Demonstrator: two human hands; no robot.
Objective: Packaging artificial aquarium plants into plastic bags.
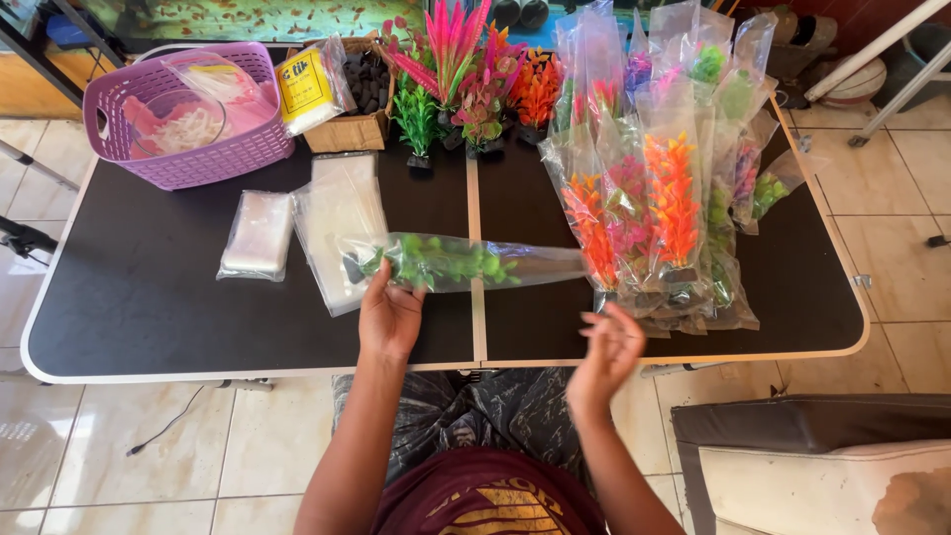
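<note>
My left hand [389,315] grips the base end of a clear plastic bag holding a green artificial plant [451,264], held level above the black table [149,297]. The bag's open end points right toward a pile of bagged orange, pink and green plants [659,213]. My right hand [611,349] hovers near the table's front edge with fingers apart, holding nothing, just below that pile. A stack of empty clear bags [332,213] lies under and left of the held bag.
A purple basket [188,149] sits at the back left. A cardboard box [349,129] with dark bases and a yellow packet [309,89] stand beside it. Unbagged plastic plants [466,84] stand at the back centre. A small packet of bags [258,236] lies left.
</note>
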